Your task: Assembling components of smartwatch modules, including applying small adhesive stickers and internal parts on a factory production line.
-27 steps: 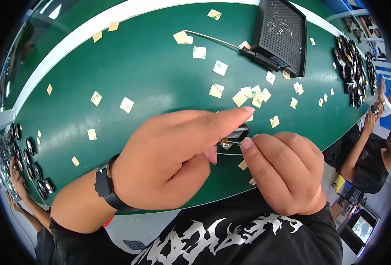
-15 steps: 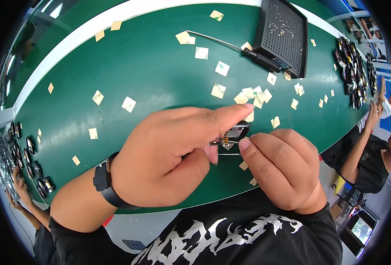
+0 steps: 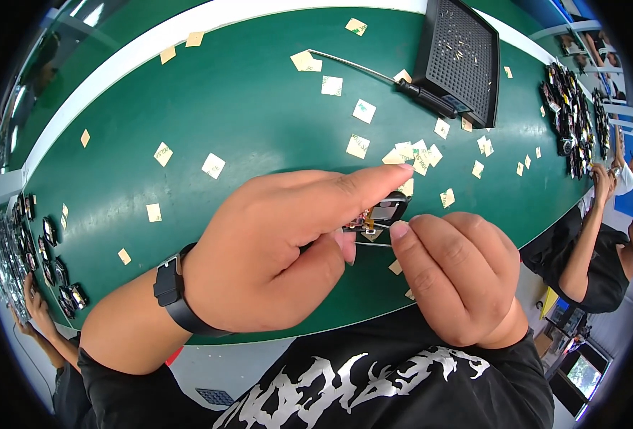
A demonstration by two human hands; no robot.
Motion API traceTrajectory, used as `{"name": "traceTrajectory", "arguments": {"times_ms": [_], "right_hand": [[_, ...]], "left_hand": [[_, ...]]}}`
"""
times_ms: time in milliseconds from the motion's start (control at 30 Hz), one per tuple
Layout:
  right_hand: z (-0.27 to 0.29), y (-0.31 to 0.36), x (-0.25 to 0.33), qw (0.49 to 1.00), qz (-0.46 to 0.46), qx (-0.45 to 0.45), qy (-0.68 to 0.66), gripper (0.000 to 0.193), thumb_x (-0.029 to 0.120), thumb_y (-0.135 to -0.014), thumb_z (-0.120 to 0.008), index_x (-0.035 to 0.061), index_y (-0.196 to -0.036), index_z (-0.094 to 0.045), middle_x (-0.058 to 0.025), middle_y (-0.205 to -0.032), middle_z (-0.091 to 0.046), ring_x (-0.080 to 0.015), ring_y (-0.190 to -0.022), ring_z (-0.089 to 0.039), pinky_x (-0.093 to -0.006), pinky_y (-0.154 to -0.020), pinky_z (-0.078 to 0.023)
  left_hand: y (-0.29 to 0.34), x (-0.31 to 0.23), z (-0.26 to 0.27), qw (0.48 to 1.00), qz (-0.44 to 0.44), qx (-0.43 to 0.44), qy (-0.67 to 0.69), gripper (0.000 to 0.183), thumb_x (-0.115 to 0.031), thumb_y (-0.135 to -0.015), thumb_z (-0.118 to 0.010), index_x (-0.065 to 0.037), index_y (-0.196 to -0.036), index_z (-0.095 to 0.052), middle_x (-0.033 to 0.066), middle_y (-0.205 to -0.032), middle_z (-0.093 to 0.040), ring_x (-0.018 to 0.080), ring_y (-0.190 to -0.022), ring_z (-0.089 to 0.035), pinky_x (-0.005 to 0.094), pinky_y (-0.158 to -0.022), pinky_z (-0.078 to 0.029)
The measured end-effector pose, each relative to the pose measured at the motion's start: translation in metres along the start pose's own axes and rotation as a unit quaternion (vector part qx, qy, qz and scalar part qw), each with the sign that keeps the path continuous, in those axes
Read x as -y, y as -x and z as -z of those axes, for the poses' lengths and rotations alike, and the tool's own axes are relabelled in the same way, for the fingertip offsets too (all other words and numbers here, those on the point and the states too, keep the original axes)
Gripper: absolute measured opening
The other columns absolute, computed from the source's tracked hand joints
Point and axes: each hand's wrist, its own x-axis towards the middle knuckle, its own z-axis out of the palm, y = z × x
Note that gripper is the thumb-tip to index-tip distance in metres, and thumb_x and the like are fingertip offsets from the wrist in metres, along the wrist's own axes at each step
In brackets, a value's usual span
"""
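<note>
While the left hand (image 3: 273,257) pinches a small black electronic part (image 3: 384,211) at frame centre, index finger laid over its top, the right hand (image 3: 456,275) has fingers curled closed, thumb tip touching the part's lower edge. Paper squares (image 3: 213,165) litter the green table (image 3: 245,107); black perforated box (image 3: 459,61) upper right.

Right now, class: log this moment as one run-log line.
left hand: pinches small dark part | right hand: fingertips at part's edge | green table: scattered paper squares | black perforated box: far side
</note>
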Motion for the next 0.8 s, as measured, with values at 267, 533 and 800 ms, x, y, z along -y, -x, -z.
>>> {"name": "traceTrajectory", "arguments": {"times_ms": [267,533,800], "right_hand": [[0.0032,-0.0006,-0.0039,0.998,-0.008,0.021,-0.055,0.019,0.0,-0.07,-0.074,-0.0051,-0.088,-0.07,-0.0106,-0.084,-0.063,-0.0192,-0.066,-0.057,-0.0262,-0.047,-0.044],[0.0017,0.0011,-0.0039,0.998,0.007,0.009,-0.056,0.019,-0.001,-0.069,-0.074,-0.0057,-0.088,-0.07,-0.0107,-0.084,-0.063,-0.0193,-0.067,-0.058,-0.0267,-0.048,-0.045],[0.0026,-0.0011,0.0011,1.0,0.003,-0.005,-0.004,0.019,0.0,-0.07,-0.075,-0.0045,-0.088,-0.07,-0.0099,-0.084,-0.064,-0.019,-0.067,-0.058,-0.0254,-0.046,-0.041]], "left_hand": [[0.0004,0.0004,-0.0005,1.0,0.005,0.002,0.019,0.062,0.012,-0.082,-0.05,0.001,-0.143,-0.057,0.0076,-0.083,-0.064,0.014,-0.067,-0.064,0.026,-0.064,-0.052],[0.0012,0.0004,-0.0001,1.0,-0.001,0.015,0.014,0.063,0.013,-0.082,-0.048,0.001,-0.144,-0.057,0.0091,-0.089,-0.066,0.0129,-0.069,-0.063,0.0255,-0.065,-0.052],[0.0016,0.0015,-0.0005,1.0,-0.002,-0.003,0.027,0.062,0.011,-0.086,-0.047,-0.001,-0.146,-0.056,0.0068,-0.082,-0.064,0.0124,-0.067,-0.062,0.025,-0.063,-0.051]]}}
